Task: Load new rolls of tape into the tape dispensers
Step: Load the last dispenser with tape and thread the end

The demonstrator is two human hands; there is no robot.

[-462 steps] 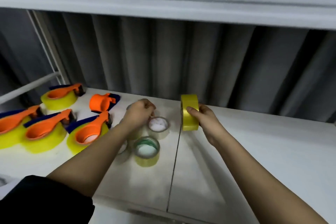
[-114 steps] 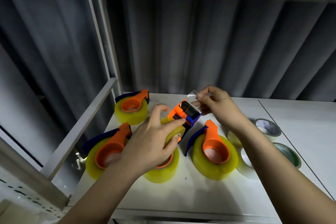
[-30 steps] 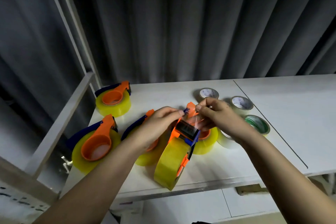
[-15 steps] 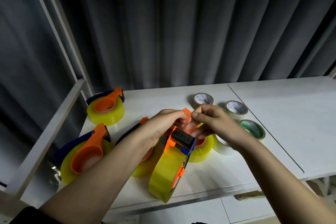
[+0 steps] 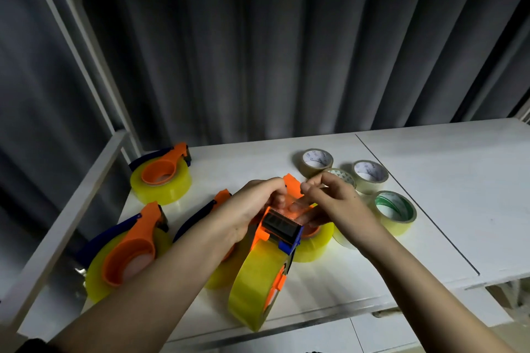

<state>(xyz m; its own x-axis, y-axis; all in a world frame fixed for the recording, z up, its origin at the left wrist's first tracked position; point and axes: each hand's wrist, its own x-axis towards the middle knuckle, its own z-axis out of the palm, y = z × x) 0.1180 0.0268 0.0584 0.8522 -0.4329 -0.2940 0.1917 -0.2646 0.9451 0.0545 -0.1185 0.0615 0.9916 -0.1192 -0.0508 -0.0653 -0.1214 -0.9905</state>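
Head view: my left hand [image 5: 252, 206] grips the orange dispenser [image 5: 279, 226] with its yellow tape roll [image 5: 252, 281] above the table [image 5: 430, 180]. My right hand [image 5: 335, 200] pinches the clear tape end. Loaded dispensers [image 5: 160, 180] and small rolls [image 5: 394, 208] lie around.

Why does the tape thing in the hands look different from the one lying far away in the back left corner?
The held dispenser stands on edge above the shelf, gripped by the left hand, while the right hand pinches its clear tape end. The back-left dispenser lies flat on the shelf, untouched. The held one shows its black roller; the other shows its round orange hub. Both are orange and blue and carry a yellow tape roll.
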